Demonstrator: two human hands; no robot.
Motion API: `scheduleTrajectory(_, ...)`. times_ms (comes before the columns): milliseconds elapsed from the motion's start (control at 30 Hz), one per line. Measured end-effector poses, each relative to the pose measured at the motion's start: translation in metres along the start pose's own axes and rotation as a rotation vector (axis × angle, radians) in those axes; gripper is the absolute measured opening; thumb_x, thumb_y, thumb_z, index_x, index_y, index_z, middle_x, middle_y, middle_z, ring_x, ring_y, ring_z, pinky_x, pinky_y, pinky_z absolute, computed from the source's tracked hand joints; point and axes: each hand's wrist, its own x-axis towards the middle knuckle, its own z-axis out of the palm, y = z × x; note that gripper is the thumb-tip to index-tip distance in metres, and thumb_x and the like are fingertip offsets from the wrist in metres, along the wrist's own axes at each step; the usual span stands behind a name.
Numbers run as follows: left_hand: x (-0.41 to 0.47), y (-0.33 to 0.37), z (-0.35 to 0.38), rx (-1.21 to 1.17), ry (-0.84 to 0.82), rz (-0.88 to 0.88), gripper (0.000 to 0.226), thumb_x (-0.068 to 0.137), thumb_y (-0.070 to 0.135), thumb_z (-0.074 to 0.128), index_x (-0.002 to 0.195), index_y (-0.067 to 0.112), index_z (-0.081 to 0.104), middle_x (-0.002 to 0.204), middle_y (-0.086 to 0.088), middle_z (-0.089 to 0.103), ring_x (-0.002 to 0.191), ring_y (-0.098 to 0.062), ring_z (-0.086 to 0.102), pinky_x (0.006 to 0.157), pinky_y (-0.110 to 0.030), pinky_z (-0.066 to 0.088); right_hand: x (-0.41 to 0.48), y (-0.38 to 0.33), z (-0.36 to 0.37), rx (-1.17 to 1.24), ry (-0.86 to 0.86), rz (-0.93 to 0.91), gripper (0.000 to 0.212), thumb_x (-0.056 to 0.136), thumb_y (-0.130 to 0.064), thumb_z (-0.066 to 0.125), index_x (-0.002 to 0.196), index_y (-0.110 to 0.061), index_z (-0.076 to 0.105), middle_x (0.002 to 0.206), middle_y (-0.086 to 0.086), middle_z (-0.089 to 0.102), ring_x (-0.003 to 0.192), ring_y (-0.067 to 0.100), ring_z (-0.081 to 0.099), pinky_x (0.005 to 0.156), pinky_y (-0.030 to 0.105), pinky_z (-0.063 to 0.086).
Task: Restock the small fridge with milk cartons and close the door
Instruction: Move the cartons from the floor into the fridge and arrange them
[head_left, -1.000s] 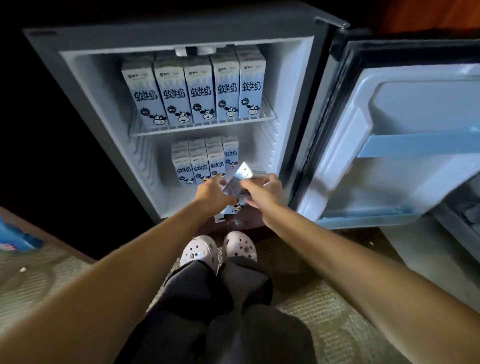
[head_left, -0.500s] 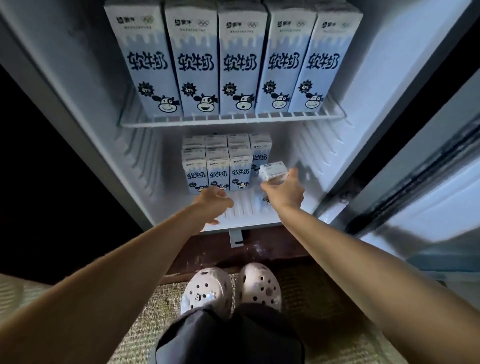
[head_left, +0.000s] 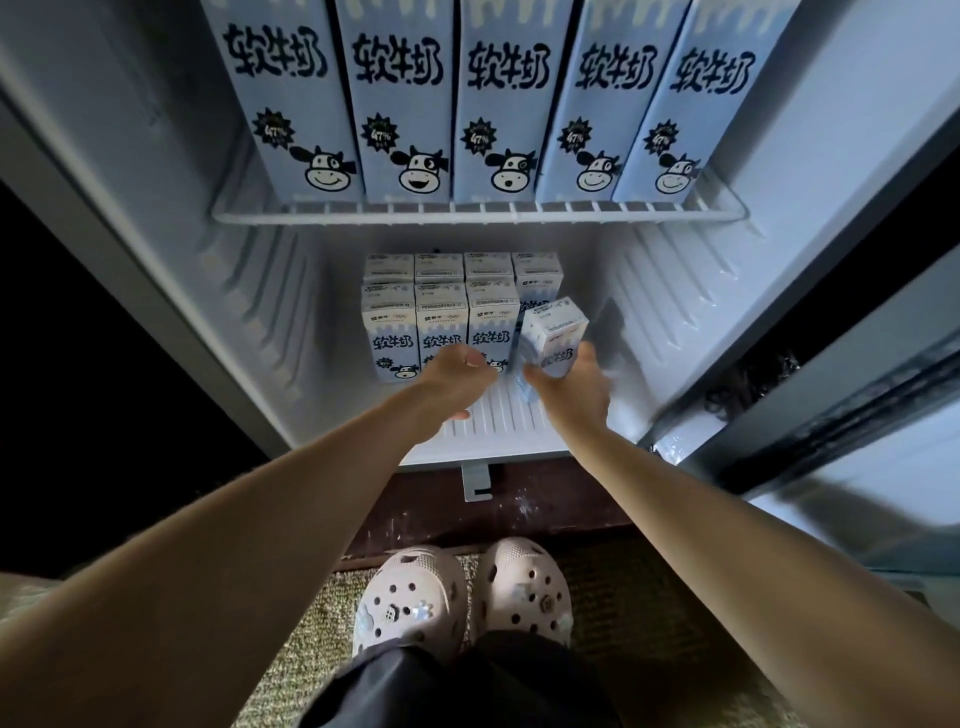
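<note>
Here, I look down past my two bare forearms into an open small fridge. My right hand grips a small milk carton by its lower half, with my thumb on one side and my fingers curled round the other. The carton is tilted rather than upright, just above the ribbed fridge floor. It is at the right end of the front row, close against the nearest standing carton; I cannot tell whether they touch.

My left hand hovers just beside it, fingers loosely curled with nothing in them, in front of the stocked small cartons. These stand upright on the fridge floor in two rows, three in front and four behind.

Above them, a white wire shelf carries five tall milk cartons side by side. Each is pale blue with a cartoon cow.

The fridge door stands open on the right. Below, my pale clogs, dotted with charms, rest on a woven carpet. Dark trousers show at the bottom edge.
</note>
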Motion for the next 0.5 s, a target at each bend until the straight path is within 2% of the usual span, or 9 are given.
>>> scheduleTrajectory(67,0.004,0.0,0.001,0.003,0.0,0.007,0.029,0.093,0.016,0.049,0.122,0.013,0.051,0.097,-0.001,0.048,0.092,-0.017,0.05,0.088,-0.033,0.051,0.004,-0.004,0.003,-0.023,0.003,-0.021,0.054,0.082,-0.022,0.066,0.124,0.0,0.04,0.108,0.017,0.062,0.095,0.031,0.058,0.074,0.035,0.046)
scheduleTrajectory(133,0.006,0.001,0.003,0.002,0.01,0.016,0.035,0.093,0.016,0.049,0.128,0.013,0.048,0.086,0.001,0.048,0.083,-0.015,0.049,0.088,-0.033,0.052,0.007,-0.007,0.006,-0.036,0.02,-0.041,0.053,0.081,-0.019,0.067,0.121,0.002,0.04,0.11,0.019,0.062,0.101,0.035,0.058,0.076,0.036,0.046)
scheduleTrajectory(200,0.008,0.001,0.004,0.007,0.015,0.027,0.039,0.092,0.015,0.049,0.13,0.013,0.044,0.081,0.004,0.045,0.085,-0.016,0.05,0.09,-0.036,0.052,0.01,-0.009,0.009,-0.032,0.021,-0.064,0.051,0.082,-0.017,0.067,0.119,0.004,0.039,0.112,0.02,0.061,0.103,0.035,0.058,0.077,0.037,0.046)
scheduleTrajectory(267,0.01,0.0,0.003,0.036,0.023,0.042,0.041,0.092,0.016,0.05,0.132,0.013,0.042,0.091,0.003,0.049,0.093,-0.018,0.05,0.093,-0.037,0.051,0.012,-0.01,0.012,-0.058,-0.002,-0.085,0.049,0.085,-0.016,0.066,0.119,0.006,0.037,0.11,0.023,0.061,0.102,0.037,0.057,0.076,0.038,0.045)
scheduleTrajectory(367,0.013,-0.002,-0.002,0.065,0.032,0.066,0.039,0.093,0.016,0.049,0.131,0.014,0.045,0.115,-0.006,0.052,0.097,-0.018,0.049,0.089,-0.032,0.047,0.015,-0.007,0.015,-0.093,-0.031,-0.095,0.041,0.089,-0.009,0.059,0.118,0.007,0.034,0.108,0.025,0.058,0.095,0.036,0.056,0.066,0.031,0.039)
scheduleTrajectory(500,0.016,-0.004,-0.004,0.066,0.022,0.086,0.035,0.093,0.013,0.048,0.128,0.01,0.049,0.123,-0.008,0.052,0.108,-0.02,0.05,0.096,-0.033,0.045,0.023,-0.001,0.021,-0.11,-0.021,-0.054,0.027,0.092,0.003,0.045,0.117,0.003,0.034,0.1,0.02,0.055,0.085,0.027,0.053,0.055,0.026,0.037)
